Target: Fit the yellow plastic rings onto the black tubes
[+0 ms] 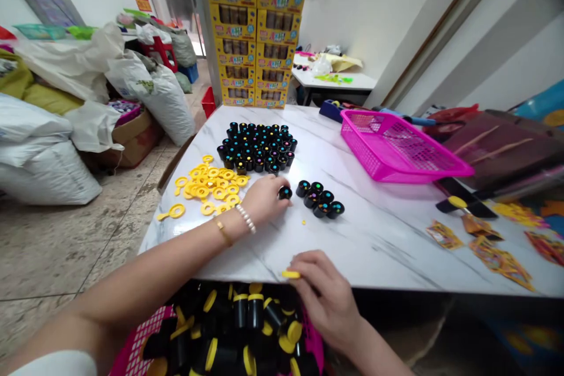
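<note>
My left hand (263, 200) reaches over the white marbled table with its fingers closed round a small black canister (285, 192). In my right hand (324, 291), near the table's front edge, a yellow cap (291, 275) is pinched between thumb and fingers. Right of my left hand stands a small group of open black canisters (322, 209) with coloured bits inside. Behind it, a large cluster of similar canisters (258, 144) stands upright. Yellow rings with handles (211, 183) lie heaped to the left. Below the table edge, a pink basket (143, 329) holds many yellow-capped black canisters (255, 311).
A magenta basket (379, 173) sits at the table's right back. Stacked yellow boxes (238, 29) rise behind the table. Small orange packets (489, 252) and a capped canister (447, 204) lie at the right. White sacks (39, 153) crowd the floor at left.
</note>
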Available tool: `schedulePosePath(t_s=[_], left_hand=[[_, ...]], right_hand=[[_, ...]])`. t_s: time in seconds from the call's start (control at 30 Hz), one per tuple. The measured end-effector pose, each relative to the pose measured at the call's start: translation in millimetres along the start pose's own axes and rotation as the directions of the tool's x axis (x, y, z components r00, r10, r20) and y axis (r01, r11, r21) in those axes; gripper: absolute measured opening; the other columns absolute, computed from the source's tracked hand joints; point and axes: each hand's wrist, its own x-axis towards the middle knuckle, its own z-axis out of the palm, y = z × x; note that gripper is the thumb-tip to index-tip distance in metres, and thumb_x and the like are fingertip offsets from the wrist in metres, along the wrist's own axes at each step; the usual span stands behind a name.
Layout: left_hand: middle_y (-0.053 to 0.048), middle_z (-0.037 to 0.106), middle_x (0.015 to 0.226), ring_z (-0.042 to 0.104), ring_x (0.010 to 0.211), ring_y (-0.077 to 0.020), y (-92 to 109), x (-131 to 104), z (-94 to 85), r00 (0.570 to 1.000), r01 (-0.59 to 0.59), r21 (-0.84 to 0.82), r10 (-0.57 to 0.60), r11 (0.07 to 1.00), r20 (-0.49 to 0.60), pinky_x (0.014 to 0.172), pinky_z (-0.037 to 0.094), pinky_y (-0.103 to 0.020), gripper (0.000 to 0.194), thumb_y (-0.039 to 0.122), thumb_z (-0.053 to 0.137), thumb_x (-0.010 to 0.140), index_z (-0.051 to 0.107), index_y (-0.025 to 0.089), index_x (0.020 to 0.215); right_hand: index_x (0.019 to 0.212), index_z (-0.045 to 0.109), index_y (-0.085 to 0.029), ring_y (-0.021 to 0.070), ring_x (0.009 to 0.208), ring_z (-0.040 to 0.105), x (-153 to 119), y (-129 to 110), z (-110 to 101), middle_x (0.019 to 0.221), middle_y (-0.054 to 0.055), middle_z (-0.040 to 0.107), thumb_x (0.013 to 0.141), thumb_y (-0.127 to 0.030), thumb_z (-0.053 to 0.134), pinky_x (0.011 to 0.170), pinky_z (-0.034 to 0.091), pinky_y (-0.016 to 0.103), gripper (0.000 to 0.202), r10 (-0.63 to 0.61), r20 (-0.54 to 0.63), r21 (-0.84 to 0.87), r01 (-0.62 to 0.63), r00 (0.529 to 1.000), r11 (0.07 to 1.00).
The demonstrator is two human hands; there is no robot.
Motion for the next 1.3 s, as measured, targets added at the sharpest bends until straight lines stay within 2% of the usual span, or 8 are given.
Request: schedulePosePath(t_s=[0.17, 0.33, 0.47, 0.77, 0.93, 1.07, 1.2, 1.3], left_hand=[[-0.004, 0.061, 0.095, 0.058, 0.081, -0.0165, 5.4, -77.9, -11.3, 0.995, 0.013, -0.150, 0.001, 0.989, 0.095, 0.073, 0.046, -0.027, 0.028, 0.019, 0.068, 0.072, 0.061, 0.018, 0.099], [-0.001, 0.063, 0.089, 0.057, 0.079, -0.0142, 4.3, -99.2, -2.2, 0.996, 0.053, -0.270, -0.030, 0.961, 0.086, 0.074, 0.045, -0.025, 0.024, 0.017, 0.066, 0.074, 0.063, 0.019, 0.098], [-0.002, 0.058, 0.093, 0.056, 0.081, -0.0147, 2.0, -100.7, 2.8, 0.997, 0.069, -0.274, -0.054, 0.959, 0.062, 0.073, 0.044, -0.025, 0.024, 0.023, 0.071, 0.071, 0.067, 0.021, 0.095], [0.001, 0.061, 0.070, 0.053, 0.066, -0.0128, 1.2, -99.0, -12.6, 0.978, 0.055, -0.315, 0.012, 0.947, 0.207, 0.062, 0.036, -0.023, 0.017, 0.030, 0.064, 0.078, 0.069, 0.018, 0.089], [0.001, 0.064, 0.068, 0.050, 0.060, -0.0098, 2.2, -96.2, -15.7, 0.959, 0.220, -0.499, -0.092, 0.838, 0.269, 0.056, 0.034, -0.020, 0.034, 0.035, 0.044, 0.090, 0.072, 0.016, 0.085], [0.003, 0.052, 0.053, 0.039, 0.050, -0.0078, 1.9, -95.8, -9.3, 0.943, 0.292, -0.523, -0.152, 0.801, 0.295, 0.048, 0.026, -0.020, 0.039, 0.036, 0.044, 0.090, 0.071, 0.014, 0.073], [0.003, 0.057, 0.062, 0.042, 0.053, -0.0083, 2.1, -102.1, -6.9, 0.950, 0.291, -0.591, -0.155, 0.752, 0.270, 0.050, 0.030, -0.019, 0.035, 0.038, 0.044, 0.090, 0.070, 0.016, 0.097], [0.002, 0.061, 0.071, 0.048, 0.059, -0.0096, 3.4, -107.3, -5.0, 0.978, 0.191, -0.581, -0.103, 0.791, 0.181, 0.056, 0.036, -0.020, 0.033, 0.036, 0.056, 0.085, 0.064, 0.019, 0.112]], right_hand=[[0.105, 0.065, -0.022, 0.0124, 0.067, 0.056, 11.6, -1.8, -18.9, 0.082, 0.002, 0.054, 0.090, -0.024, 0.054, 0.060, 0.046, 0.026, 0.019, 0.365, 0.119, 0.288, -0.384, 0.923, 0.877], [0.102, 0.060, -0.018, 0.0066, 0.050, 0.052, 41.2, -4.5, -14.0, 0.073, -0.003, 0.055, 0.080, -0.033, 0.067, 0.048, 0.041, 0.020, 0.028, 0.547, 0.329, 0.489, -0.634, 0.770, 0.599], [0.082, 0.058, -0.015, 0.0057, 0.046, 0.049, 62.7, 0.2, -6.4, 0.067, -0.002, 0.059, 0.072, -0.035, 0.075, 0.043, 0.038, 0.018, 0.028, 0.564, 0.360, 0.397, -0.670, 0.743, 0.628], [0.076, 0.054, -0.016, 0.0060, 0.038, 0.048, 71.8, 7.2, 0.0, 0.054, -0.005, 0.057, 0.071, -0.034, 0.074, 0.040, 0.036, 0.017, 0.027, 0.577, 0.457, 0.407, -0.736, 0.677, 0.541], [0.077, 0.053, -0.017, 0.0085, 0.042, 0.055, 72.9, 1.2, 0.2, 0.049, -0.005, 0.058, 0.073, -0.035, 0.072, 0.046, 0.040, 0.018, 0.027, 0.593, 0.467, 0.376, -0.755, 0.655, 0.537], [0.077, 0.050, -0.018, 0.0138, 0.051, 0.064, 70.2, -0.4, 1.1, 0.052, -0.004, 0.061, 0.072, -0.038, 0.074, 0.052, 0.045, 0.021, 0.032, 0.627, 0.455, 0.389, -0.774, 0.633, 0.500], [0.078, 0.049, -0.018, 0.0143, 0.049, 0.064, 67.0, 3.4, 1.9, 0.049, -0.005, 0.059, 0.075, -0.037, 0.072, 0.050, 0.044, 0.021, 0.030, 0.597, 0.455, 0.433, -0.750, 0.661, 0.500], [0.081, 0.050, -0.019, 0.0131, 0.047, 0.062, 67.5, 7.3, 1.9, 0.052, -0.005, 0.060, 0.076, -0.034, 0.071, 0.050, 0.044, 0.021, 0.027, 0.540, 0.482, 0.519, -0.721, 0.690, 0.459]])
